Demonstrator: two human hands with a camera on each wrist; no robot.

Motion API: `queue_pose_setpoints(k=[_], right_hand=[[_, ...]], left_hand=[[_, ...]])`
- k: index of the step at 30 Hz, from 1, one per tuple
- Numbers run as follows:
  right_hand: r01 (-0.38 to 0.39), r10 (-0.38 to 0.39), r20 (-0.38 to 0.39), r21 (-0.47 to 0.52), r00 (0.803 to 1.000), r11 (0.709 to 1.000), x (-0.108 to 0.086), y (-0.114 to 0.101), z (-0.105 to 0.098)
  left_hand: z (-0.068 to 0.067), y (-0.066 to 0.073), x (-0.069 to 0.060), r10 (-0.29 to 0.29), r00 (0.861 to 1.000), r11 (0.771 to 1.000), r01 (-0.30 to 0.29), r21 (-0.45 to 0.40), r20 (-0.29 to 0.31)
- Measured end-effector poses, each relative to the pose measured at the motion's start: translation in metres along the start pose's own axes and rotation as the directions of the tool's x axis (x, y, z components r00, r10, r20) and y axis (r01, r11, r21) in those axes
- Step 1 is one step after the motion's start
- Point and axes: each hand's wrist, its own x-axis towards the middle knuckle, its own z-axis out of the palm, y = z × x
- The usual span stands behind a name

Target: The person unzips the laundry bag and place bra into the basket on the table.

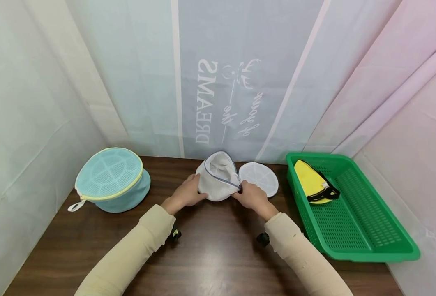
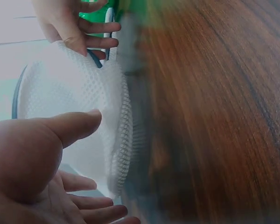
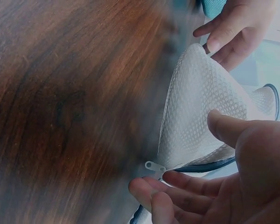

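Note:
A white mesh laundry bag [image 1: 220, 190] with a dark blue zip edge stands at the back middle of the table, its top gaping. My left hand [image 1: 189, 192] holds its left side, thumb in front and fingers behind. On the right side, my right hand [image 1: 252, 195] grips the zip edge, close to the white zip pull [image 3: 154, 166] in the right wrist view. A round white mesh panel [image 1: 260, 177] lies flat behind my right hand; whether it joins the bag is hard to tell.
At the left stands a round light-blue mesh bag [image 1: 110, 172] with yellow trim and a white loop. A green plastic basket [image 1: 373, 258] on the right contains a folded yellow item [image 1: 309, 181] with black straps. A printed curtain [image 1: 147, 82] hangs behind the dark wooden table [image 1: 210, 255].

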Motion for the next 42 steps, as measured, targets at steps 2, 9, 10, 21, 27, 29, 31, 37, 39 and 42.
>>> queue_pose_setpoints(k=[2, 9, 10, 21, 27, 29, 31, 37, 39, 42], right_hand=[[-0.002, 0.002, 0.001, -0.001, 1.0, 1.0, 0.0, 0.001, 0.0], [0.009, -0.009, -0.01, 0.001, 1.0, 1.0, 0.0, 0.005, -0.002], [0.011, -0.011, -0.012, 0.002, 1.0, 1.0, 0.0, 0.006, -0.002], [0.01, -0.01, -0.021, -0.01, 1.0, 1.0, -0.001, 0.007, -0.003], [0.002, -0.002, -0.012, -0.011, 1.0, 1.0, -0.001, 0.009, -0.001], [0.003, -0.003, -0.01, -0.015, 1.0, 1.0, 0.0, 0.009, 0.0], [0.005, -0.005, -0.008, -0.019, 1.0, 1.0, 0.0, 0.009, 0.0], [0.014, -0.014, -0.006, -0.03, 1.0, 0.999, 0.001, 0.007, 0.002], [0.013, -0.014, -0.005, -0.03, 1.0, 0.999, 0.001, 0.007, 0.003], [0.008, -0.008, -0.01, -0.034, 1.0, 0.999, 0.0, 0.007, 0.005]], left_hand=[[-0.002, -0.001, -0.002, -0.006, 1.0, 1.0, 0.006, 0.009, -0.015], [-0.022, -0.008, -0.014, -0.074, 0.997, 0.997, 0.074, 0.032, -0.001], [-0.027, -0.009, -0.017, -0.078, 0.997, 0.997, 0.078, 0.03, 0.005], [-0.096, -0.005, -0.074, 0.003, 0.999, 0.999, -0.005, -0.047, -0.035], [-0.125, -0.021, -0.105, 0.002, 0.992, 0.999, -0.008, -0.046, -0.123], [-0.134, -0.029, -0.112, -0.012, 0.989, 0.999, 0.005, -0.047, -0.15], [-0.144, -0.039, -0.118, -0.023, 0.984, 0.999, 0.014, -0.052, -0.179], [-0.172, -0.073, -0.138, -0.047, 0.957, 0.999, 0.044, -0.016, -0.286], [-0.179, -0.086, -0.144, -0.08, 0.941, 0.997, 0.083, -0.006, -0.33], [-0.19, -0.108, -0.152, -0.154, 0.917, 0.987, 0.158, -0.019, -0.367]])
